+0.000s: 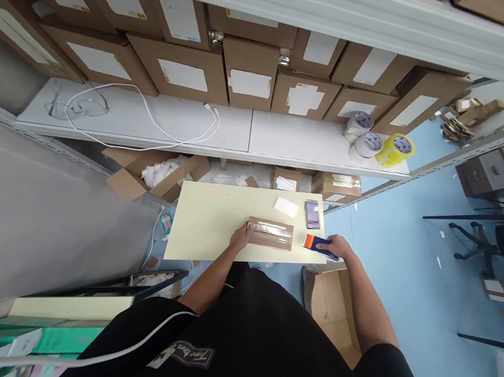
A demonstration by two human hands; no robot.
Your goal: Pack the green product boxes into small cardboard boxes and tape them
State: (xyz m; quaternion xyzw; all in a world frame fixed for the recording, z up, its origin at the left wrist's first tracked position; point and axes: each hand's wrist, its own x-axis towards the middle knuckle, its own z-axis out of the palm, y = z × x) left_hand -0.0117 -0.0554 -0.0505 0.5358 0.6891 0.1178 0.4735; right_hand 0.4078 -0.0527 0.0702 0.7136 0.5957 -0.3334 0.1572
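As the carton (272, 235) by the table's (207, 220) near edge seems light and stiff, the left hand (240, 237) aptly clamps its end, the right hand (338, 246) a blue-orange object (312, 242)

Labelled cardboard boxes (249, 58) line metal shelving (290, 140) behind a pale worktable (202, 219) bearing a taped parcel (270, 233), while rolls of packing tape (392, 151) and an open carton (333, 307) mark the space as a stockroom and packing area.
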